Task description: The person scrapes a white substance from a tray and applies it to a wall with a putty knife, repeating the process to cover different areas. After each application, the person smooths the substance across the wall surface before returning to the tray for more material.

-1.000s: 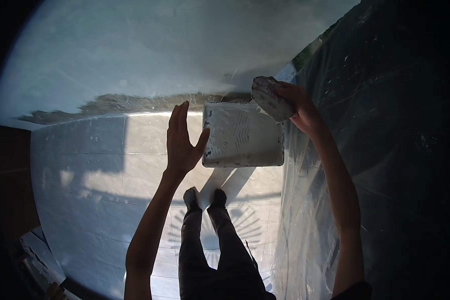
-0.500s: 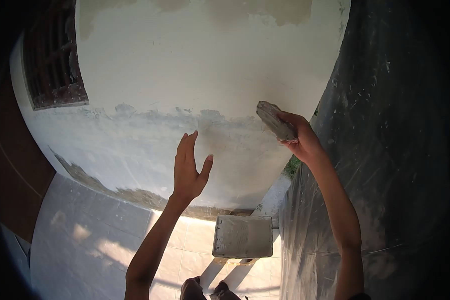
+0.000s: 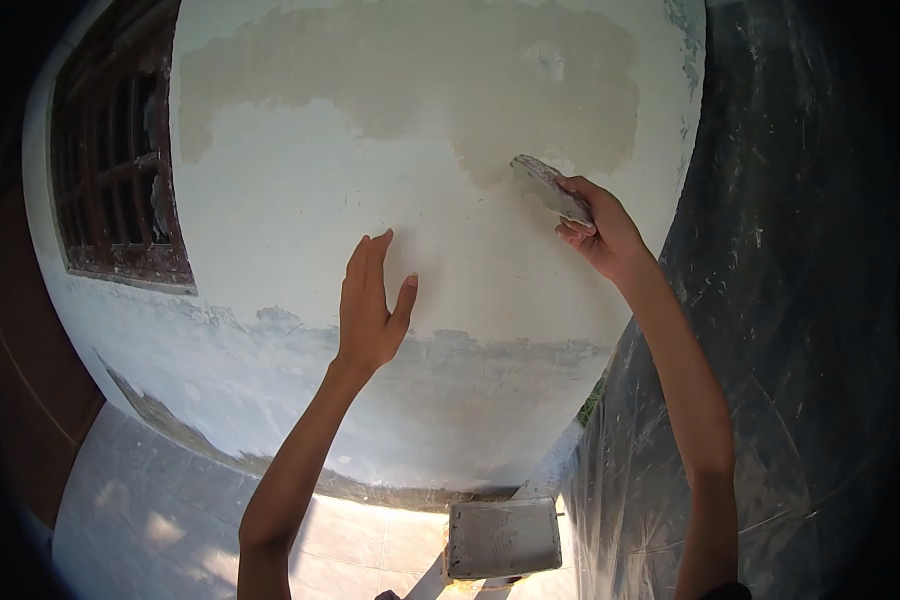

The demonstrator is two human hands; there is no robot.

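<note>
Holds a flat, smeared tool in the right hand, gripped with digits above and below, on an arm stretched up from the lower right, bringing the tool's far tip in view to the lower edge of a grey patch on the wall; cannot tell whether touching. Holds the left hand up in front of the wall, fingers pointing upward and thumb spread wide. Loses both upper arms at the bottom edge, and hides the tool's near end behind the right fingers.
</note>
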